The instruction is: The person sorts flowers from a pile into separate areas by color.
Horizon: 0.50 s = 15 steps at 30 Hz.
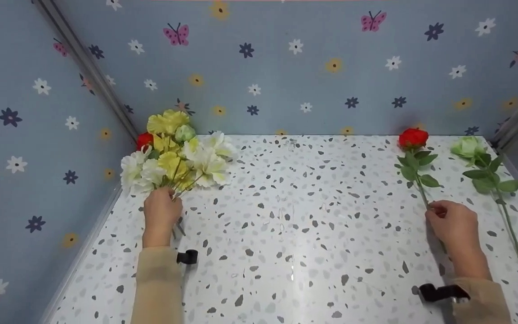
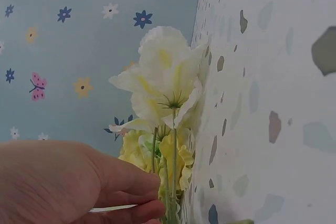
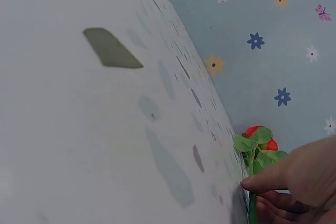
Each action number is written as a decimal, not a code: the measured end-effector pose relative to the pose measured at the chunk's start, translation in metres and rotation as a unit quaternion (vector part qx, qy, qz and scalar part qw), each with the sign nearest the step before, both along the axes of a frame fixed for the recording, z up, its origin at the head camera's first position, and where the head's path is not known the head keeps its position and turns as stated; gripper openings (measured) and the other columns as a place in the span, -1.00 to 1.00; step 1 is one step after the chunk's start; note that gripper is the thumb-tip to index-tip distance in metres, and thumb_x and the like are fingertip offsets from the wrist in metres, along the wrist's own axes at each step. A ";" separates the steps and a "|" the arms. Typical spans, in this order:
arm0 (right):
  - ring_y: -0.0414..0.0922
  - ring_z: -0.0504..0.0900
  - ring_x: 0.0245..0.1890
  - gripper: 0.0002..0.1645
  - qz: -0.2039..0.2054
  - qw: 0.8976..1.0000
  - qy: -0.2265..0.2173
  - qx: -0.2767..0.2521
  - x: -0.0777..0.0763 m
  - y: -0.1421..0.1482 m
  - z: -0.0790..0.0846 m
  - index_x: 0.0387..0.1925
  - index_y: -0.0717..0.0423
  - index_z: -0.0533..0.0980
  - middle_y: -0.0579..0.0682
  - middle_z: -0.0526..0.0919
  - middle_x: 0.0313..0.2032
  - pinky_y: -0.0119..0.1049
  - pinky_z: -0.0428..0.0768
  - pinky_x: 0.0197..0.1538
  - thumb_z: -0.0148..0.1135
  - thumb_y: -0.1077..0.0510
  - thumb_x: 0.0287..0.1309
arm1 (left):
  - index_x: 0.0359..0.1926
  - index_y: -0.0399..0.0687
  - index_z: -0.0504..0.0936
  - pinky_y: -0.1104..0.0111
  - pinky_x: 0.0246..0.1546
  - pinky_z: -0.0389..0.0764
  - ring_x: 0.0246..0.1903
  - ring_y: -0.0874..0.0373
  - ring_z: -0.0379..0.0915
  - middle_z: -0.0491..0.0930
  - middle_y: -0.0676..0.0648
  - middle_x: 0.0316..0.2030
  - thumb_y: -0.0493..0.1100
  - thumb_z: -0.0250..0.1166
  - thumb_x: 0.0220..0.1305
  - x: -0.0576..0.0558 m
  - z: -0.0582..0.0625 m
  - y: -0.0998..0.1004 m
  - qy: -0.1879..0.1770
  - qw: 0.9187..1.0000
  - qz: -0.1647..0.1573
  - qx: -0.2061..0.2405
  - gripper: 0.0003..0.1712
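Observation:
My left hand (image 1: 162, 215) holds the stems of a bunch of artificial flowers at the back left. White lily-like blooms (image 1: 209, 159), yellow blooms (image 1: 169, 122), a pale green bud (image 1: 185, 133) and a partly hidden red flower (image 1: 145, 141) make up the bunch. In the left wrist view, fingers (image 2: 126, 182) curl at the thin stems below a white bloom (image 2: 167, 80). Over on the right, my right hand (image 1: 457, 231) pinches the green stem of a red rose (image 1: 413, 138) lying on the surface. The right wrist view shows the thumb (image 3: 270, 178) against that stem.
A pale green rose (image 1: 468, 148) with leaves lies to the right of my right hand. The white speckled tabletop (image 1: 295, 216) spans between the hands. Blue patterned panels (image 1: 277, 67) stand behind and on both sides.

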State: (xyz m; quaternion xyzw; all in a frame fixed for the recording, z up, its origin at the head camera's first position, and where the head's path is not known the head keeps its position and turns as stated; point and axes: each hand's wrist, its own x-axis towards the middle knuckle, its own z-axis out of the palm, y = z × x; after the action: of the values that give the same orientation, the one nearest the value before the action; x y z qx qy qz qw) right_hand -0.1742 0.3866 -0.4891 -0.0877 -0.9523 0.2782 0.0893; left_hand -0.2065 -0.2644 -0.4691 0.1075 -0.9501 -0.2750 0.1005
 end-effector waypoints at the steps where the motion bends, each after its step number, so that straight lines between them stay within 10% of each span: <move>1: 0.19 0.63 -0.18 -0.66 0.000 1.000 0.000 0.002 0.001 0.001 0.000 0.00 0.35 0.62 0.29 0.70 -0.20 -0.08 0.51 -0.18 0.25 0.24 0.25 | 0.03 -0.49 0.63 -0.16 0.05 0.51 0.01 -0.41 0.51 0.62 -0.44 -0.05 -0.28 0.19 0.32 0.000 -0.001 0.000 0.002 1.000 0.000 -0.007 -0.64; 15: 0.17 0.64 -0.19 -0.64 -0.001 1.000 -0.004 0.010 0.002 0.004 -0.001 0.01 0.34 0.62 0.28 0.71 -0.21 -0.06 0.53 -0.18 0.25 0.20 0.25 | -0.24 -0.50 0.65 -0.18 -0.06 0.48 -0.19 -0.45 0.51 0.62 -0.48 -0.29 -0.43 0.19 0.16 0.001 -0.002 -0.008 0.092 0.993 0.061 -0.042 -0.81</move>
State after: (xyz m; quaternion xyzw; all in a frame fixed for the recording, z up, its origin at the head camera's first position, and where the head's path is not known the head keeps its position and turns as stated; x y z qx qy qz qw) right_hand -0.1726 0.3907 -0.4905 -0.0885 -0.9554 0.2683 0.0861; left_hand -0.2057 -0.2722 -0.4711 0.1351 -0.9393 -0.2373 0.2079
